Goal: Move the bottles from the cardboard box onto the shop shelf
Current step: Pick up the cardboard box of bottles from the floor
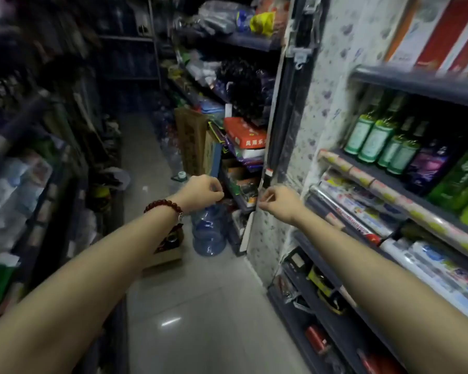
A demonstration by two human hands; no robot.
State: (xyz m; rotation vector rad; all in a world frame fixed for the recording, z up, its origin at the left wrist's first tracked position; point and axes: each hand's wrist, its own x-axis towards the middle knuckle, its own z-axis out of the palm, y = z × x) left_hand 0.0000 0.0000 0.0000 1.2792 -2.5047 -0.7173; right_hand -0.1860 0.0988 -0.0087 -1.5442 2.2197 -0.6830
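Observation:
Both my arms stretch forward along a narrow shop aisle. My left hand (pixel 200 191), with a red bead bracelet at the wrist, has its fingers curled in and holds nothing I can see. My right hand (pixel 277 202) is also loosely closed and holds nothing visible. A cardboard box (pixel 168 256) sits on the floor, mostly hidden behind my left forearm, with dark items showing at its top. On the right, the shop shelf (pixel 362 168) carries green bottles (pixel 373 139) and a purple bottle (pixel 424 166).
A large blue water jug (pixel 210 233) stands on the floor past the box. Rolls and packets (pixel 362 209) fill the right-hand shelves below the bottles. Stocked shelves line the left side. Boxes (pixel 192 141) lean against the far shelving. The tiled floor (pixel 189 306) runs down the middle.

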